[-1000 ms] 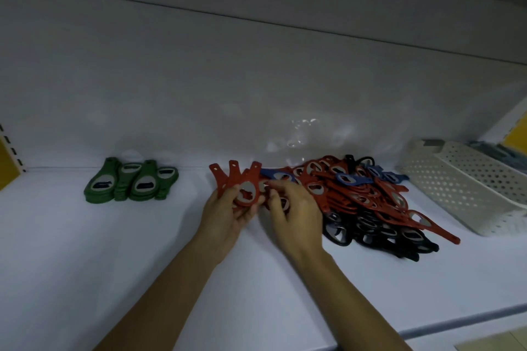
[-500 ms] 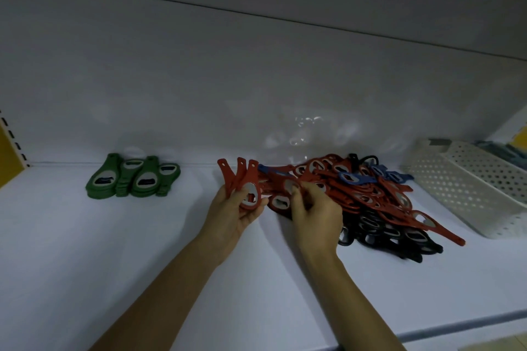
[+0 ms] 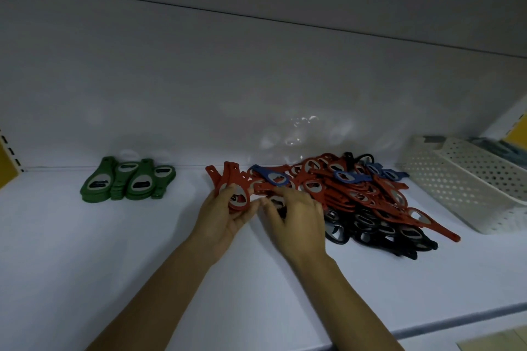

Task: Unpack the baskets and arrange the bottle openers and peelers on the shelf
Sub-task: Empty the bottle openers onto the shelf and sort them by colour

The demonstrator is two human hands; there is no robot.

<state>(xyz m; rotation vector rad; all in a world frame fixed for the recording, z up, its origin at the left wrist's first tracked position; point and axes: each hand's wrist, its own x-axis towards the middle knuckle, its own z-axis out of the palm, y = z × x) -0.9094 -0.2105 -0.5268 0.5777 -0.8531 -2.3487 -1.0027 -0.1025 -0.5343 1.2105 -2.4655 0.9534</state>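
On the white shelf (image 3: 114, 259), my left hand (image 3: 222, 216) grips a small bunch of red bottle openers (image 3: 232, 184), their handles fanned up and away from me. Just to its right, my right hand (image 3: 296, 216) pinches another red bottle opener (image 3: 263, 187) at the left edge of a mixed pile of red, blue and black bottle openers (image 3: 370, 199). A neat group of green bottle openers (image 3: 128, 179) lies at the back left, apart from both hands.
A white perforated basket (image 3: 467, 188) stands at the right, next to the pile, with a second basket nested behind it. The shelf's back wall rises right behind the openers. The shelf's front edge (image 3: 427, 328) runs along the lower right.
My right hand drew back to the left from the pile toward my left hand, pulling a red opener along. The left hand keeps its bunch almost still.
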